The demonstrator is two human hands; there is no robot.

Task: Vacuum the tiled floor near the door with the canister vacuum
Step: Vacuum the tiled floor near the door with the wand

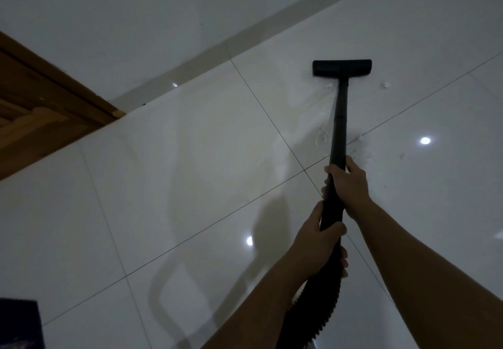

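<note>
Both hands are closed around the vacuum: our right hand (pixel 349 182) wraps the black wand (pixel 338 128) higher up, and our left hand (pixel 317 242) grips just below it, where the rigid tube meets the ribbed hose (pixel 318 302) that runs off the frame at 6 o'clock. The canister itself is out of view.

From largest to smallest: the glossy tiled floor (pixel 190 185) fills nearly everything, cut by thin dark grout lines and dotted with reflected ceiling lights. A pale wall (pixel 122 22) rises at 11 to 12 o'clock, with a skirting strip (pixel 217 49) along its foot. The wooden door (pixel 32 109) sits at 9 o'clock, well apart from the wand. A dark object (pixel 19 321) at 7 o'clock is cut off, and we cannot say what it is. The floor head (pixel 342 67) rests flat on the tile at 1 o'clock, near the skirting.

White debris (pixel 324 135) lies scattered beside the wand and behind the head, with a loose fleck (pixel 385 84) off to the right. In this dim light it looks like dust or plaster crumbs. We judge the job to be mid-way at best: the head has reached the wall side, but this patch and the tiles nearer the door are left to clear.
</note>
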